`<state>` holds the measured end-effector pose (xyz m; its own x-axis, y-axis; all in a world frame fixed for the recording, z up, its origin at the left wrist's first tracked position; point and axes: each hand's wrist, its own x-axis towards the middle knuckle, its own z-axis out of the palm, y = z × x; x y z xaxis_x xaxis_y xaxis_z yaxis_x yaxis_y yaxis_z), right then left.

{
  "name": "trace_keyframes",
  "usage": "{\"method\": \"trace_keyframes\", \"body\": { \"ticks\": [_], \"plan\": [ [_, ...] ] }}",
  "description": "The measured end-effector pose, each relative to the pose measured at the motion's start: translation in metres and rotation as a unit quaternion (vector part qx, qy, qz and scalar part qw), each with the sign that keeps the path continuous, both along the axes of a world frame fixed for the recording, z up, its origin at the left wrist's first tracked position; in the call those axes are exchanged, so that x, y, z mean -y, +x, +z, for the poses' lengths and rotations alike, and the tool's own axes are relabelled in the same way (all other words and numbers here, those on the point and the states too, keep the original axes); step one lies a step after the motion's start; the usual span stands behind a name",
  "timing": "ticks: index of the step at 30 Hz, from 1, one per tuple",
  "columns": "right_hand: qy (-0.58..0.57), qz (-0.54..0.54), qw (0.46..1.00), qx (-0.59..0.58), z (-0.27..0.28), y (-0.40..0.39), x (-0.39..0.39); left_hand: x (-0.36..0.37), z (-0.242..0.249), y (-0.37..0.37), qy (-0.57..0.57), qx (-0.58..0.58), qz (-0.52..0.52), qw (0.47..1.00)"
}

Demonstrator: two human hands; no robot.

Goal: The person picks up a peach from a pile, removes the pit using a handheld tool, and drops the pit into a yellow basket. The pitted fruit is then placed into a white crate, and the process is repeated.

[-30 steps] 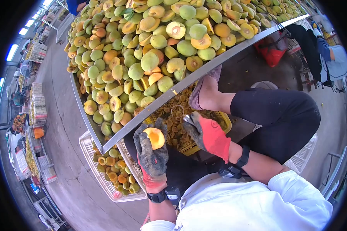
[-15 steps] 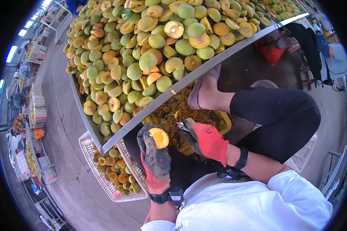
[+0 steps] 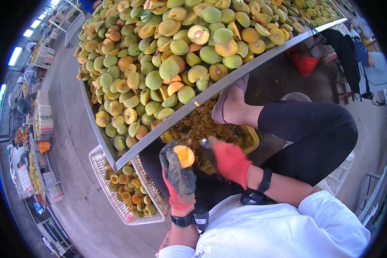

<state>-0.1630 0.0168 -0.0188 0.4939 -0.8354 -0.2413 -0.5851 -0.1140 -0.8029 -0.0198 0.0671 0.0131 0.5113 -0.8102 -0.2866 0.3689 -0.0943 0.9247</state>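
Note:
My left hand (image 3: 178, 172), in a dirty grey-and-red glove, is closed around an orange-fleshed peach half (image 3: 184, 156), its cut side showing. Just to the right is my right hand (image 3: 230, 161), in a red glove smeared by motion. It grips a small metal pitting tool (image 3: 205, 142), whose far end is too blurred to make out. Below and between the hands stands a yellow crate (image 3: 253, 139) of brownish fruit scraps (image 3: 193, 127). Above them, a metal-edged table (image 3: 176, 114) bears a big heap of halved green and yellow peaches (image 3: 159, 64).
A white plastic crate (image 3: 99, 172) with peach halves sits on the floor at lower left. A red bag (image 3: 304, 60) hangs under the table at right. Another person's dark-clad leg (image 3: 342, 56) shows at upper right. Stacked crates (image 3: 43, 114) and people line the far left.
My left hand has shifted slightly right with the peach half. My right hand has turned and blurred, and the tool's wire loop, visible before, no longer shows clearly.

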Motion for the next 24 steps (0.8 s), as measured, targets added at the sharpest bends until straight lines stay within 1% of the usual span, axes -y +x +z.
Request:
{"method": "trace_keyframes", "body": {
  "ticks": [1,2,3,4,5,6,7,8,9,10,11,12,13,14,15,16,17,18,19,20,22,23,24],
  "plan": [
    [0.000,0.002,1.000,0.001,-0.004,-0.003,0.004,0.000,0.005,-0.004,-0.042,-0.013,0.028,0.999],
    [0.033,-0.007,0.998,-0.055,-0.008,-0.008,0.013,0.000,0.011,-0.004,-0.084,-0.026,0.055,0.995],
    [0.064,-0.013,0.992,-0.110,-0.014,-0.012,0.018,0.000,0.015,0.001,-0.093,-0.036,0.055,0.993],
    [0.063,-0.005,0.992,-0.106,-0.038,-0.011,0.013,-0.004,0.011,0.010,-0.094,-0.032,0.063,0.993],
    [0.239,-0.114,0.961,0.081,-0.073,-0.007,0.002,-0.010,0.004,0.023,-0.076,0.177,0.023,0.981],
    [0.400,-0.209,0.853,0.260,-0.092,-0.003,-0.003,-0.013,0.003,0.034,-0.052,0.381,-0.017,0.923],
    [0.403,-0.192,0.854,0.266,-0.080,-0.004,-0.001,-0.012,0.021,0.041,-0.031,0.328,0.024,0.944],
    [0.408,-0.184,0.855,0.261,-0.054,-0.008,0.003,-0.025,0.012,0.066,0.008,0.481,0.043,0.875],
    [0.412,-0.175,0.856,0.257,-0.034,-0.005,0.006,-0.034,0.016,0.090,-0.039,0.307,0.108,0.945],
    [0.413,-0.160,0.856,0.266,-0.026,0.004,0.005,-0.043,0.021,0.115,-0.092,0.121,0.165,0.975],
    [0.491,-0.268,0.755,0.344,-0.019,0.012,0.003,-0.056,0.021,0.146,0.001,0.217,0.169,0.961],
    [0.553,-0.368,0.627,0.406,-0.014,0.018,0.001,-0.068,0.019,0.176,0.095,0.306,0.172,0.931],
    [0.554,-0.357,0.629,0.411,-0.011,0.022,0.001,-0.078,0.022,0.196,0.117,0.337,0.147,0.923],
    [0.560,-0.370,0.618,0.409,-0.010,0.023,0.001,-0.074,0.022,0.218,0.111,0.342,0.154,0.920],
    [0.566,-0.383,0.607,0.406,-0.011,0.023,0.000,-0.066,0.020,0.240,0.062,0.301,0.191,0.932],
    [0.566,-0.375,0.611,0.408,-0.015,0.022,-0.001,-0.055,0.016,0.255,0.013,0.258,0.226,0.939],
    [0.551,-0.342,0.649,0.398,-0.021,0.019,-0.002,-0.034,0.011,0.266,0.125,0.464,0.195,0.855],
    [0.533,-0.309,0.687,0.387,-0.025,0.017,-0.002,-0.009,0.006,0.279,0.231,0.639,0.151,0.718],
    [0.545,-0.330,0.661,0.396,-0.026,0.017,0.000,0.017,0.008,0.282,0.250,0.709,0.120,0.649],
    [0.543,-0.327,0.665,0.395,-0.026,0.018,0.000,0.042,0.007,0.281,0.266,0.771,0.084,0.573],
    [0.513,-0.337,0.673,0.412,-0.026,0.018,0.000,0.086,0.000,0.284,0.322,0.808,0.050,0.491],
    [0.511,-0.337,0.675,0.412,-0.029,0.017,-0.001,0.098,0.002,0.281,0.321,0.807,0.051,0.493],
    [0.496,-0.327,0.688,0.416,-0.033,0.015,-0.002,0.108,0.006,0.278,0.368,0.785,-0.025,0.498]
  ]
}}
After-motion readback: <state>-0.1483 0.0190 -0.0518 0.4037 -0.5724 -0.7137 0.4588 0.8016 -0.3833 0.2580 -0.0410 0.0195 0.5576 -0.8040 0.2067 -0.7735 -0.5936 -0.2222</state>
